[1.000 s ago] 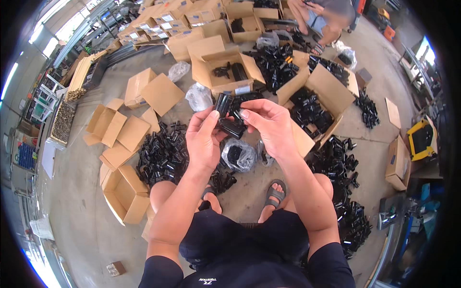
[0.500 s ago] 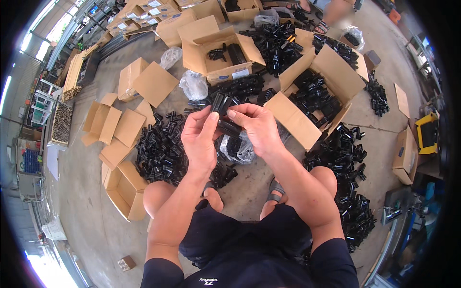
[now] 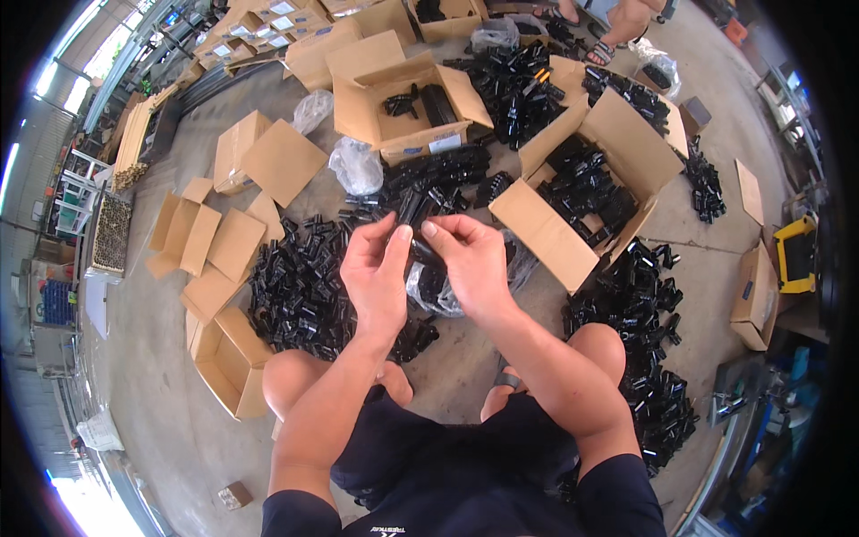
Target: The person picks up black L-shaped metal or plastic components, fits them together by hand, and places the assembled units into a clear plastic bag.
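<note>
My left hand [image 3: 376, 279] and my right hand [image 3: 474, 261] are close together in front of me, above the floor. Between their thumbs and fingers is a glossy black tubular fitting [image 3: 413, 208], gripped from both sides. Its lower part is partly covered by my fingers, and its outline blends with the dark parts behind. Just beneath the hands lies a clear plastic bag [image 3: 438, 300] with black pieces in it. A heap of similar black fittings [image 3: 300, 291] spreads to the left, and another heap [image 3: 640, 358] lies by my right knee.
An open carton [image 3: 543, 233] holding black fittings stands at right; another open carton [image 3: 398, 143] stands farther back. Empty cartons [image 3: 228, 358] and cardboard lie at left. Clear bags [image 3: 356, 166] lie between. Another person's sandalled foot [image 3: 601, 52] shows at the far right.
Both hands have lowered slightly and drawn closer together around the black fitting. My right thumb has moved nearer the left one. My view has shifted a little.
</note>
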A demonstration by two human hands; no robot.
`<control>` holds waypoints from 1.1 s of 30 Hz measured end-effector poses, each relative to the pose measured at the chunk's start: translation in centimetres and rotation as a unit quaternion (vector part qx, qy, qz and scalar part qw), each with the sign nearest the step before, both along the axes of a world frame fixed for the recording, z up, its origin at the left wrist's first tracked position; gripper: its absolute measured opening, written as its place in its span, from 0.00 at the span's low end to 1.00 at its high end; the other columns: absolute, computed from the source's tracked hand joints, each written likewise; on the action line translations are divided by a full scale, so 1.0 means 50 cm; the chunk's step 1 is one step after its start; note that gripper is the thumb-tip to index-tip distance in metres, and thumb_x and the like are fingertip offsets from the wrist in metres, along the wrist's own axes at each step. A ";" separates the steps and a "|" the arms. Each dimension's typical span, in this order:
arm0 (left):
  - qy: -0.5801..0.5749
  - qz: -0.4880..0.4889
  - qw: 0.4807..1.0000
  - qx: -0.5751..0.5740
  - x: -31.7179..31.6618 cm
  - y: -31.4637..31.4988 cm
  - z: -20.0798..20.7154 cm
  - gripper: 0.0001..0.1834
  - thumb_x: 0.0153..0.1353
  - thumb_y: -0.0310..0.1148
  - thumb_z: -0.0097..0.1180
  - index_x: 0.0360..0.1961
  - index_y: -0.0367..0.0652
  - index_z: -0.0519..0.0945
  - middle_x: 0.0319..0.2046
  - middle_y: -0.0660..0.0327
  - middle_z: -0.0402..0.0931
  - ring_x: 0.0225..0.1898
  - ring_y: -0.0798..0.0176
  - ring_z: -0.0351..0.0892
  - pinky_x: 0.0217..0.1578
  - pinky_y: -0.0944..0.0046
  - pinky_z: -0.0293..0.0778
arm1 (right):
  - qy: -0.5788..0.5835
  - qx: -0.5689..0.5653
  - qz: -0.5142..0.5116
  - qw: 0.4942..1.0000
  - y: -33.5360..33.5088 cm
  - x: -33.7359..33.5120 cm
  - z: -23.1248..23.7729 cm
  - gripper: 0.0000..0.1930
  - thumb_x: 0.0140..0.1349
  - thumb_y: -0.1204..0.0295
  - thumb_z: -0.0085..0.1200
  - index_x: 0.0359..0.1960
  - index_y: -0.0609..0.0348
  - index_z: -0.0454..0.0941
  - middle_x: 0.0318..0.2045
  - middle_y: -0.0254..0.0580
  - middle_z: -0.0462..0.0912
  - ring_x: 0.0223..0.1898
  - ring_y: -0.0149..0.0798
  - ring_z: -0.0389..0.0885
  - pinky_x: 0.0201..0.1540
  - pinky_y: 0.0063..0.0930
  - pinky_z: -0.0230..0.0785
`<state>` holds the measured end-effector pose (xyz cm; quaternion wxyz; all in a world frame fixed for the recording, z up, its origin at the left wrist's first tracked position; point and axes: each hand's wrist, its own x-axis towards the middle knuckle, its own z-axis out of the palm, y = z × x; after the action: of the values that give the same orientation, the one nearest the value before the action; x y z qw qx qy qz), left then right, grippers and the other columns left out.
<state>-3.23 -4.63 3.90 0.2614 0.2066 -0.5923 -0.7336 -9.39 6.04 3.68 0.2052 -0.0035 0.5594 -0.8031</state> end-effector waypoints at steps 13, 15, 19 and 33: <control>0.035 0.003 0.999 0.006 0.002 0.011 0.006 0.13 0.67 0.23 0.63 0.51 0.35 0.80 0.38 0.65 0.81 0.35 0.78 0.75 0.36 0.76 0.72 | 0.192 0.103 0.025 0.976 0.023 -0.016 -0.022 0.07 0.65 0.74 0.63 0.37 0.67 0.86 0.28 0.35 0.78 0.29 0.24 0.76 0.33 0.20 0.69; 0.033 0.004 0.999 0.015 0.004 0.011 0.010 0.12 0.67 0.22 0.62 0.51 0.34 0.80 0.39 0.64 0.81 0.35 0.78 0.76 0.37 0.76 0.73 | 0.163 0.033 0.044 0.985 0.025 -0.017 -0.026 0.06 0.64 0.74 0.63 0.37 0.67 0.86 0.30 0.35 0.79 0.29 0.24 0.77 0.32 0.20 0.69; 0.051 -0.006 0.998 -0.022 0.007 0.012 0.003 0.11 0.68 0.22 0.61 0.50 0.34 0.79 0.39 0.62 0.82 0.35 0.77 0.77 0.37 0.76 0.75 | 0.111 0.059 0.054 0.991 0.027 -0.013 -0.022 0.08 0.65 0.74 0.63 0.39 0.68 0.84 0.34 0.33 0.82 0.30 0.22 0.78 0.33 0.19 0.70; 0.065 -0.026 0.997 0.015 0.008 0.011 -0.007 0.12 0.67 0.20 0.61 0.50 0.32 0.79 0.42 0.62 0.82 0.41 0.76 0.79 0.43 0.74 0.76 | 0.106 0.028 0.052 0.993 0.025 -0.003 -0.024 0.07 0.70 0.74 0.59 0.43 0.66 0.80 0.33 0.32 0.84 0.33 0.20 0.79 0.35 0.18 0.72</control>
<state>-2.85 -4.06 3.54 0.2775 0.1467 -0.5681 -0.7607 -9.53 7.27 2.49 0.1862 -0.1117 0.5996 -0.7703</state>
